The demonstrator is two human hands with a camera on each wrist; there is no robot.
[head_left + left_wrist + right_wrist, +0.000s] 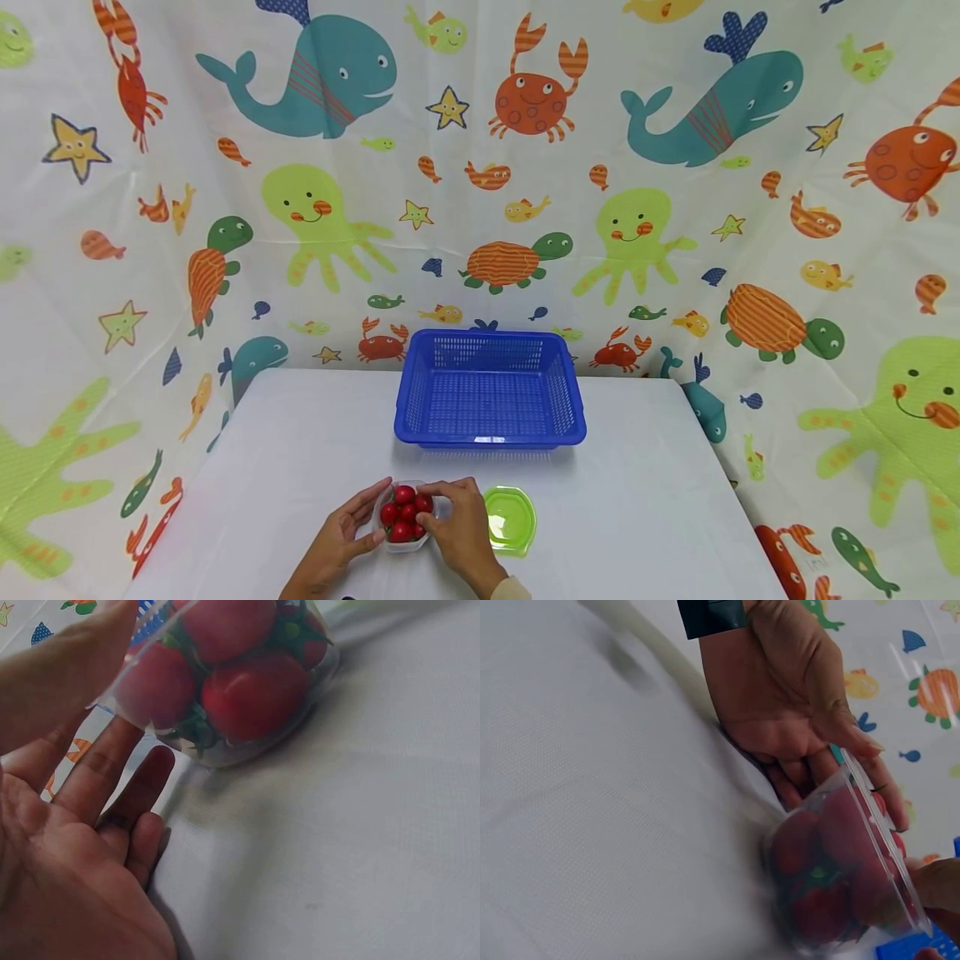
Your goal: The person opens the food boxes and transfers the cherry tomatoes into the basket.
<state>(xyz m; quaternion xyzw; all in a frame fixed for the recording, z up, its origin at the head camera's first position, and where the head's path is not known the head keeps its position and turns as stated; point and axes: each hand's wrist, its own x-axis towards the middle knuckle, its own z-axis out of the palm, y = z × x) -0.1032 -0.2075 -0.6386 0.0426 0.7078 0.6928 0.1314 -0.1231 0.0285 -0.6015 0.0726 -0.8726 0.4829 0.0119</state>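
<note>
A clear plastic container (406, 547) full of red cherry tomatoes (401, 532) stands on the white table in the head view. My left hand (334, 540) holds its left side, thumb at the near rim and fingers at the far side. From the right, my right hand (467, 527) reaches over the rim, its thumb and forefinger pinching a tomato (424, 503) at the container's right side. Green stems show through the clear wall (225, 754) in the left wrist view. In the right wrist view the left thumb lies against the rim (885, 840).
A green lid (511, 518) lies just right of the right hand. Behind the container stands a blue plastic basket (489, 442) with slotted walls. A curtain printed with sea animals (495, 183) hangs around the white table (637, 500).
</note>
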